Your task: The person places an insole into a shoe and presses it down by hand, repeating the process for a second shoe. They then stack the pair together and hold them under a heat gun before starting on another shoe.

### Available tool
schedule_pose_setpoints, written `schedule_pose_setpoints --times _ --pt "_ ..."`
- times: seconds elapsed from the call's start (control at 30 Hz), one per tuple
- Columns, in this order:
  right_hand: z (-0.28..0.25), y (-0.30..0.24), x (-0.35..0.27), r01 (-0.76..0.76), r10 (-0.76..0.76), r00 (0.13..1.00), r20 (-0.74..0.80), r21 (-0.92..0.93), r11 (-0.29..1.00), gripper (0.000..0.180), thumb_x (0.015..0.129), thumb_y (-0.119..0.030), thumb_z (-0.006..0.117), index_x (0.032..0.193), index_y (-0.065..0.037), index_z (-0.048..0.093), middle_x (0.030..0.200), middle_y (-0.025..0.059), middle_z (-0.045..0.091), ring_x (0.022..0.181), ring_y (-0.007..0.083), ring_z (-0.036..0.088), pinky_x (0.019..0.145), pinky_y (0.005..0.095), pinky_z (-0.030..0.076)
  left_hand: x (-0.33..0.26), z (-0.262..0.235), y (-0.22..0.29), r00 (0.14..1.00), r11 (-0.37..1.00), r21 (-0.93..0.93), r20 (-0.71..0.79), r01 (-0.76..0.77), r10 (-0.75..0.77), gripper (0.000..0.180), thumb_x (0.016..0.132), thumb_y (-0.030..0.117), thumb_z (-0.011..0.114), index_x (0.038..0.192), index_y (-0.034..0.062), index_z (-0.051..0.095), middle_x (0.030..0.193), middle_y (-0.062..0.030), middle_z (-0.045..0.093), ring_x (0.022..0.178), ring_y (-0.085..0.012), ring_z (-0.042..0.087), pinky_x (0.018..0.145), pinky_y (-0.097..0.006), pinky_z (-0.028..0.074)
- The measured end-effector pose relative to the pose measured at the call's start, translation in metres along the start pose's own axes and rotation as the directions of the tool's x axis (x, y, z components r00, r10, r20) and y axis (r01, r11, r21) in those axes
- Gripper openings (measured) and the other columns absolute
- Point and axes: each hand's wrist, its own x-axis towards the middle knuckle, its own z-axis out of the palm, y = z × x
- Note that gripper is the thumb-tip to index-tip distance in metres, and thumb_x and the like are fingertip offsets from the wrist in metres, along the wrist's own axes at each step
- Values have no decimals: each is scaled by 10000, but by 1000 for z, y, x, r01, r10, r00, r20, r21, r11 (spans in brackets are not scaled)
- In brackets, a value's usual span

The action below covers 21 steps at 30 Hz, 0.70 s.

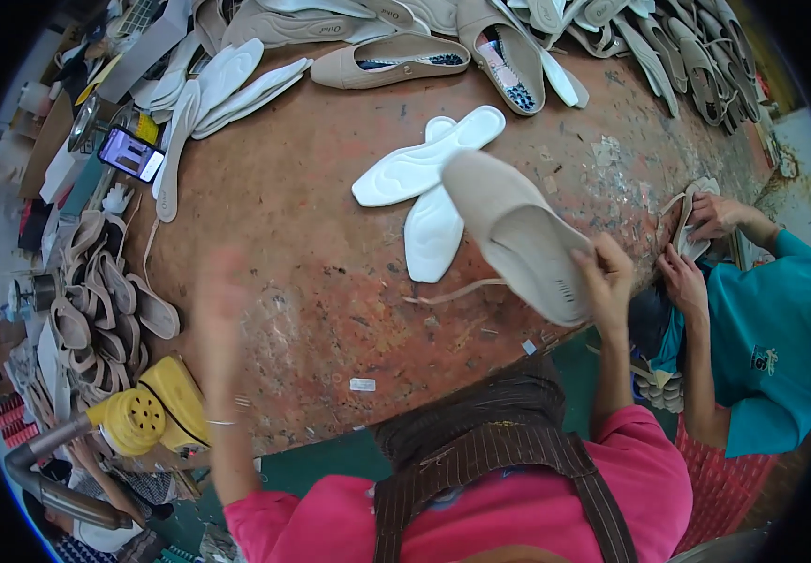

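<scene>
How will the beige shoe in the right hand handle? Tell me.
Held at one end, the beige shoe shows no obvious sag, so it is probably fairly stiff. Its slim build suggests low weight; its flat shape makes rolling unlikely.

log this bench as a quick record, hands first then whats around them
right hand: fingers closed on heel end of a beige shoe
left hand: motion-blurred, nothing seen in it
middle of table: two white insoles, crossed, partly behind the shoe in this view
far edge: more beige shoes
left side: phone with lit screen, yellow device
right side: co-worker in teal, hands on a footwear piece
</scene>
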Motion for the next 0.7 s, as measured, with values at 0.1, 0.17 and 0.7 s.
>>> schedule_pose_setpoints --times 0.1,0.17,0.7 --pt "53 -56 4 112 -174 957 232 258 960 124 858 -75 672 935 23 671 743 46 547 683 137 528 631 264 423 -58 110 22 942 924 -369 333 103 28 913 819 124 745 1536 22 190 1521 -141 346 1391 -272 375 1114 -398 343" --pt "85 -91 16 224 -348 802 485 297 928 158 838 -69 683 968 21 675 830 80 619 734 186 594 684 294 472 -70 128 30 994 887 -460 108 35 17 892 821 56 729 1521 -14 181 1508 -166 342 1363 -274 392 1119 -393 335" --pt "206 -106 199 658 -516 584 627 7 753 152 812 -217 703 851 -70 712 785 156 674 715 366 648 658 454 513 -116 13 -32 629 646 617 -732 450 262 580 949 104 531 1470 -37 318 1552 -245 269 1444 -398 240 1187 -475 168"
